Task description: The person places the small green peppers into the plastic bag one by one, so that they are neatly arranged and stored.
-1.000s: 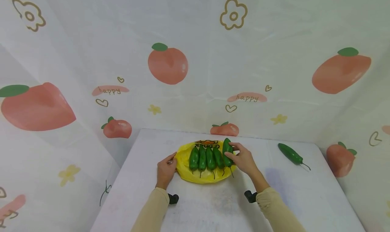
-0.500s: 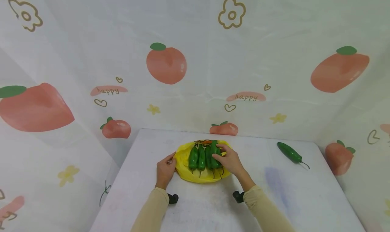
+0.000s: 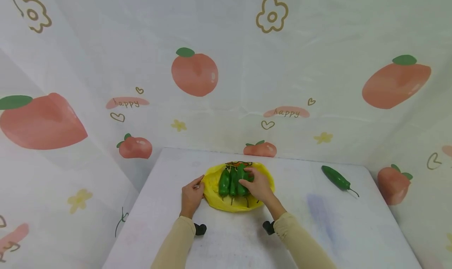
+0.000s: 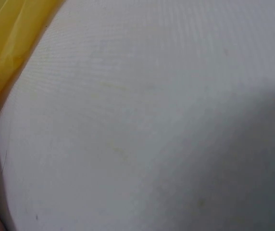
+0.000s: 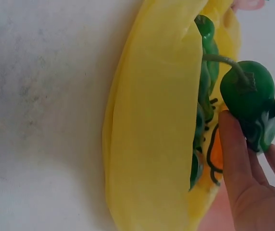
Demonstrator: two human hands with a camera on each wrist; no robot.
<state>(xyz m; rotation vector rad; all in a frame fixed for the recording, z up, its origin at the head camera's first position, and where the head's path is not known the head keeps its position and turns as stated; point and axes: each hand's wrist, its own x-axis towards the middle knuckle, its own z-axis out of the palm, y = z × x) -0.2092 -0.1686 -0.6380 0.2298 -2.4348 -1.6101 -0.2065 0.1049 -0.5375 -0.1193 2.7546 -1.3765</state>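
Note:
A yellow plastic bag (image 3: 215, 202) lies spread open on the table, with several green chili peppers (image 3: 224, 183) side by side in it. My left hand (image 3: 192, 194) pinches the bag's left edge; the left wrist view catches only a fingertip at the yellow plastic (image 4: 12, 43). Over the row of peppers, my right hand (image 3: 260, 185) holds a green chili pepper (image 3: 241, 182) between thumb and fingers. The right wrist view has this pepper (image 5: 247, 91) stem toward the camera, raised above the bag's rim (image 5: 152, 115). Part of another pepper is hidden behind the right hand.
One more green chili pepper (image 3: 336, 178) lies by itself on the right of the white table (image 3: 240, 245). A white curtain printed with fruit (image 3: 226, 116) stands behind the table and along its sides.
My right hand has moved left with the held pepper, from the bag's right edge to over the middle of the row. The left hand has stayed at the bag's left edge.

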